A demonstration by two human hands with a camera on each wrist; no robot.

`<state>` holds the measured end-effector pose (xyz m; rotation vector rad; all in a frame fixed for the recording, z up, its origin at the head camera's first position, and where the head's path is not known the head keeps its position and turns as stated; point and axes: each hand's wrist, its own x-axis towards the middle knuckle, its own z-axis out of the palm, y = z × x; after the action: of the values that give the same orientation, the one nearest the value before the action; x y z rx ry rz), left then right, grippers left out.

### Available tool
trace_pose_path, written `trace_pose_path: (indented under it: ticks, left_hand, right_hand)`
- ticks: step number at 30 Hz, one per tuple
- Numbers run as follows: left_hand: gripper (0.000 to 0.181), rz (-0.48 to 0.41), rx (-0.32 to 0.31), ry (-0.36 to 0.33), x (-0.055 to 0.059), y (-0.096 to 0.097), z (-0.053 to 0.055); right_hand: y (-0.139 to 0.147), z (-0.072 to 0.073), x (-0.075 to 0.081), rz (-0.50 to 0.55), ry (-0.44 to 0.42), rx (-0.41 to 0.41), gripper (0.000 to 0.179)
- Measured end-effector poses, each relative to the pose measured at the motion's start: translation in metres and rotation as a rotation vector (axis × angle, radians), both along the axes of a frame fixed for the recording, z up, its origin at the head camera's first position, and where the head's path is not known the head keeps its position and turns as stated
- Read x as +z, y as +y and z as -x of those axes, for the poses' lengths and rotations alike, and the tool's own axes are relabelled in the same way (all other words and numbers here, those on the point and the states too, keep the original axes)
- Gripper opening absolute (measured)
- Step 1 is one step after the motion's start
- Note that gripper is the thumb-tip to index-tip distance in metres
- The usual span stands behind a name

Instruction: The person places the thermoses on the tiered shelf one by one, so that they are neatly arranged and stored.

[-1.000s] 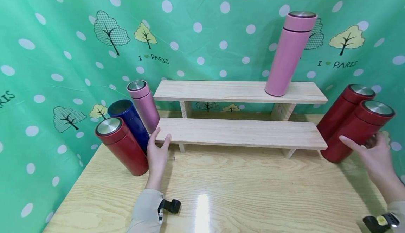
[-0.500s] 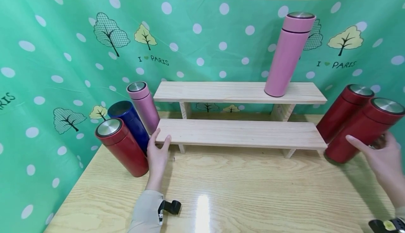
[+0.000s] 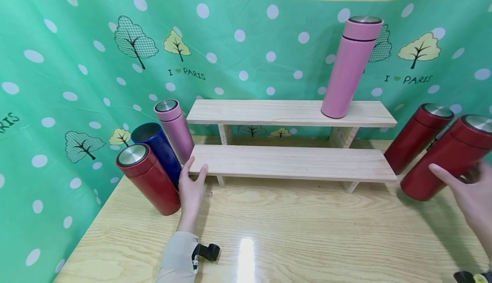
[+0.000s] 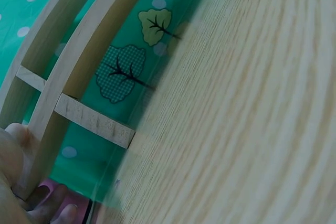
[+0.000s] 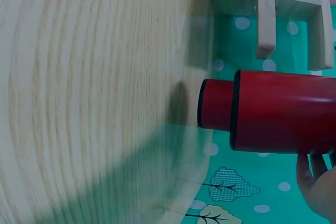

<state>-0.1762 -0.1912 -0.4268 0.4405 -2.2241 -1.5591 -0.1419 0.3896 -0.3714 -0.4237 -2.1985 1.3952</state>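
Observation:
My left hand [image 3: 191, 192] pinches the left end of a two-tier pale wooden shelf [image 3: 292, 162] at its lower board. In the left wrist view, the thumb and fingers lie either side of that board [image 4: 50, 114]. At the far right my right hand [image 3: 470, 195] grips a red thermos [image 3: 442, 167] with a steel-topped lid, its top tilted outward. Its black-rimmed base [image 5: 235, 111] hangs close over the table in the right wrist view. Another red thermos [image 3: 417, 137] stands behind it, by the shelf's right end.
On the upper board stands a tall pink thermos [image 3: 350, 71]. Left of the shelf are a pink thermos [image 3: 177, 133], a dark blue one [image 3: 161, 152] and a red one [image 3: 153, 182]. A green printed cloth [image 3: 261, 39] hangs behind the wooden table [image 3: 307, 231].
The right hand has moved the front red thermos rightward, away from the shelf, and a gap now shows between it and the red thermos behind. The left hand stays on the shelf.

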Motion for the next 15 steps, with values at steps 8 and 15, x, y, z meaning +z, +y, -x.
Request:
trace_pose_path:
  ticks: [8, 15]
  left_hand:
    - [0.057, 0.0, -0.003, -0.007, 0.0, 0.0, 0.0]
    - [0.057, 0.0, 0.002, -0.002, 0.001, 0.001, 0.0]
  right_hand:
    - [-0.006, 0.0, 0.008, 0.054, 0.1, -0.053, 0.066]
    - [-0.012, -0.002, 0.014, 0.019, 0.143, -0.042, 0.065]
